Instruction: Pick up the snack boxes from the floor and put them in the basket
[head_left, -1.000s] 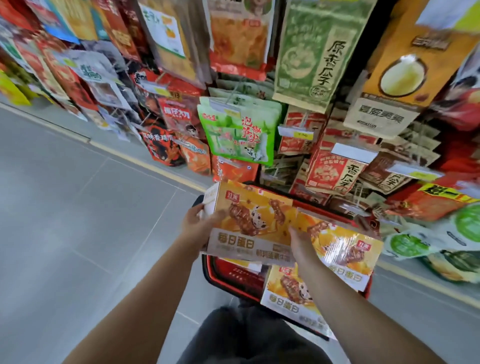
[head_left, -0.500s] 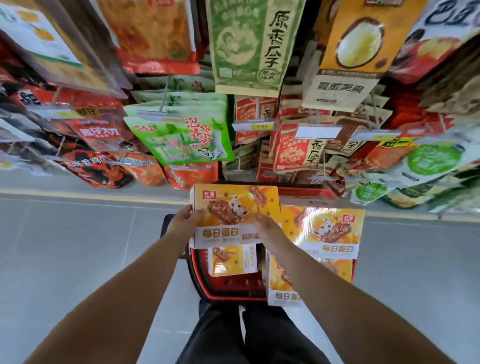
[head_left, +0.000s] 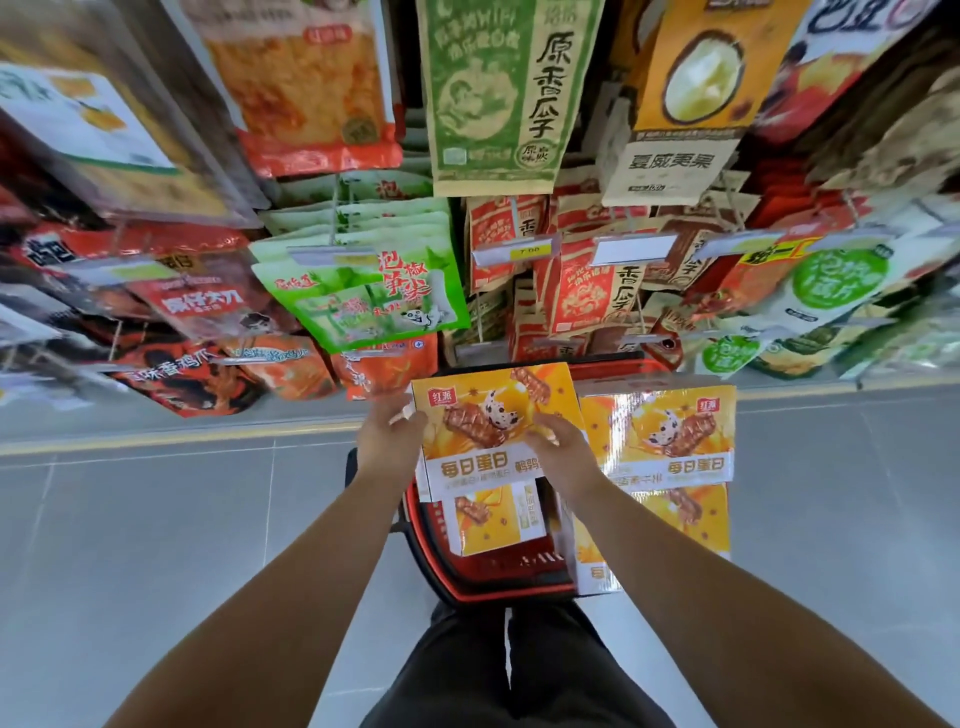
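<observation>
1. The placing step is under way. The person is holding a box (head_left: 483, 426) flat, just above the red basket (head_left: 467, 590), which is sitting on the floor (head_left: 156, 519) in front of the snack shelf.
2. The left grip (head_left: 389, 441) is clasping the box's left edge, with fingers curling round it. The right grip (head_left: 563, 452) is lying on the box's top face with fingers loosely bent. I cannot tell whether its thumb is hooking under the edge.
3. Other boxes are already lying in the basket: a second box (head_left: 675, 441) at the right and a third box (head_left: 498, 525) directly beneath the held one.
4. The next move is probably calling for the box to be lowered level onto the third box, keeping its corners off the rim and the second box, before both grips let go. No loose boxes are showing on the floor here, so the task is likely nearing its end.
5. The boxes are showing a red "红派" logo and large "每日蛋白". Above, a green bag (head_left: 498, 93) is reading "原香瓜子", a yellow bag (head_left: 675, 104) "夏威夷果", and a green pack (head_left: 374, 301) "泡椒笋尖". A price tag (head_left: 519, 252) is showing "7.00".
</observation>
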